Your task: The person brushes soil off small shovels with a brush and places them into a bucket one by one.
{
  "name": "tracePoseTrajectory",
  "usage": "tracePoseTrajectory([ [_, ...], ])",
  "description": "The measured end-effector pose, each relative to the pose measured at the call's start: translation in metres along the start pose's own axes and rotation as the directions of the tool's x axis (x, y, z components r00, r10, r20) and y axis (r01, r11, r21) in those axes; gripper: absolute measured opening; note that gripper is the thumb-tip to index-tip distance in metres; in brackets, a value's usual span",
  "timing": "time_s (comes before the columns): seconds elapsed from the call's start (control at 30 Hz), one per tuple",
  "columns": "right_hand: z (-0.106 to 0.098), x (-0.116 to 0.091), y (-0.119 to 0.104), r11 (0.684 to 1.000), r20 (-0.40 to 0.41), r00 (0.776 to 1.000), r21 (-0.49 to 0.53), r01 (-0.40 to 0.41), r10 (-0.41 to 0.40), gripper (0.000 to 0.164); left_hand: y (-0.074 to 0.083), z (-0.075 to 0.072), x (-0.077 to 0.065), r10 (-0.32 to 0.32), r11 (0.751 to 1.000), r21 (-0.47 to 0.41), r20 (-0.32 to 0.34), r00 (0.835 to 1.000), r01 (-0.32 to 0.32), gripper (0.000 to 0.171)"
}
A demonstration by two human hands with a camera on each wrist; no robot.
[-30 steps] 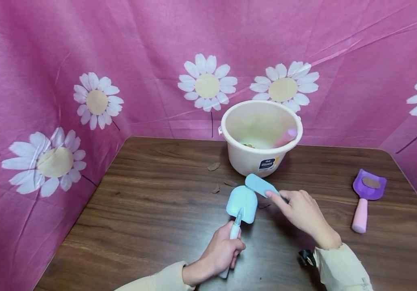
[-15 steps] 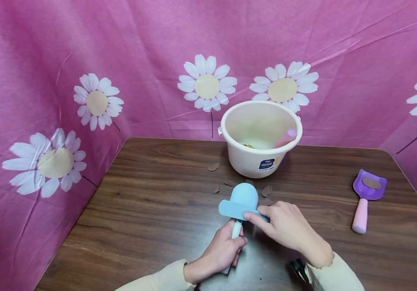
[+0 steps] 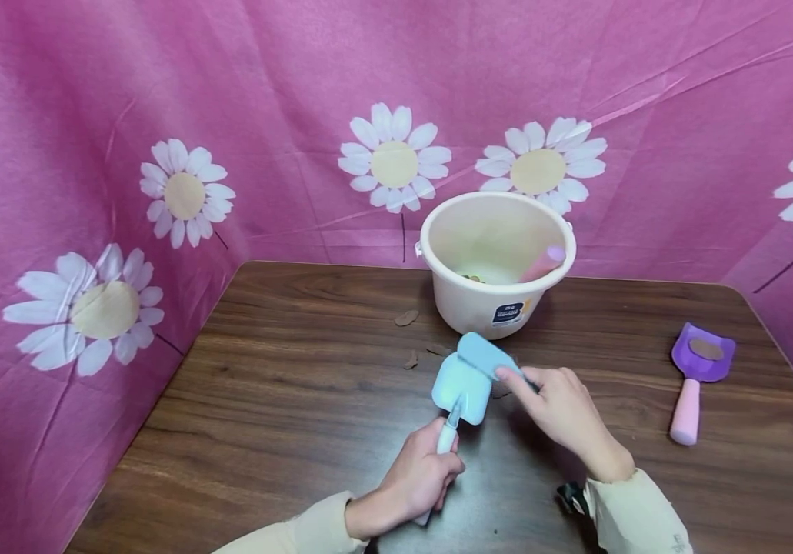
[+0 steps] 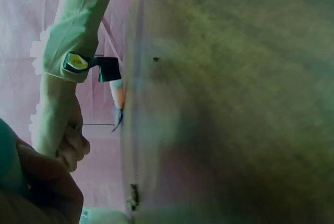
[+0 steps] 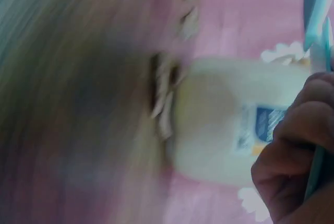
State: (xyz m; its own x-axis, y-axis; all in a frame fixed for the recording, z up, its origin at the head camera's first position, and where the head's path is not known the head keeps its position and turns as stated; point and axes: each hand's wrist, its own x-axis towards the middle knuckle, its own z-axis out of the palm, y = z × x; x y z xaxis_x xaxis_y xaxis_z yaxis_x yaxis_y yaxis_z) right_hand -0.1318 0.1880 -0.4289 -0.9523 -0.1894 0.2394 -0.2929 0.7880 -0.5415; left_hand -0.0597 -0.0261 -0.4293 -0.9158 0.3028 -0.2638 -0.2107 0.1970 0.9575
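Observation:
My left hand [image 3: 418,473] grips the white handle [image 3: 447,440] of a small light-blue shovel, its rounded blade [image 3: 448,385] raised over the table. In my right hand [image 3: 568,415] is a flat, round-ended light-blue tool [image 3: 482,354], pinched near its base with the thumb on top. This tool overlaps the far right edge of the shovel blade in the head view. The curled fingers [image 5: 297,130] of the right hand wrap the tool's thin edge in the right wrist view. Brown leaf-like pieces [image 3: 411,359] lie around the blade, some hidden behind it.
A cream bucket [image 3: 468,312] stands just behind the tools, with a pink-handled thing [image 3: 543,263] and small bits inside. At right lies a purple shovel [image 3: 718,368] bearing a brown piece [image 3: 705,348]. Another brown piece [image 3: 406,318] sits left of the bucket. A pink flowered cloth [image 3: 285,169] hangs behind.
The right hand's flat tool swung back across the shovel blade, then forward again to its far right edge. The left hand and shovel have barely shifted, the blade tilting a little.

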Motion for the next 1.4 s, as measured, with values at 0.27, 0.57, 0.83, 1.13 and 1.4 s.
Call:
tracePoseTrajectory([
  [0.27,-0.005,0.003,0.013,0.982,-0.029,0.984,-0.068,-0.177,0.175,0.055,0.005,0.001,0.008,0.019,0.998,-0.065,0.004,1.0,-0.019,0.015],
  [0.57,-0.01,-0.005,-0.013,0.985,-0.042,0.984,-0.018,0.173,-0.174,0.043,0.0,0.002,0.016,-0.11,0.944,-0.313,-0.003,0.994,0.104,0.017],
  [0.83,0.002,-0.01,-0.013,0.949,-0.004,0.95,0.03,0.313,-0.313,0.047,0.006,-0.002,0.014,-0.117,0.949,-0.298,-0.023,0.993,0.105,0.021],
  [1.13,-0.006,0.0,-0.003,0.993,-0.025,0.993,0.017,0.117,-0.117,0.043,0.007,-0.002,0.007,-0.038,0.99,-0.133,-0.017,0.999,0.035,0.016],
  [1.4,-0.015,0.01,-0.012,0.995,-0.029,0.999,-0.099,-0.024,0.021,0.053,0.003,0.006,0.011,0.015,1.0,-0.02,-0.026,1.0,-0.015,0.011],
])
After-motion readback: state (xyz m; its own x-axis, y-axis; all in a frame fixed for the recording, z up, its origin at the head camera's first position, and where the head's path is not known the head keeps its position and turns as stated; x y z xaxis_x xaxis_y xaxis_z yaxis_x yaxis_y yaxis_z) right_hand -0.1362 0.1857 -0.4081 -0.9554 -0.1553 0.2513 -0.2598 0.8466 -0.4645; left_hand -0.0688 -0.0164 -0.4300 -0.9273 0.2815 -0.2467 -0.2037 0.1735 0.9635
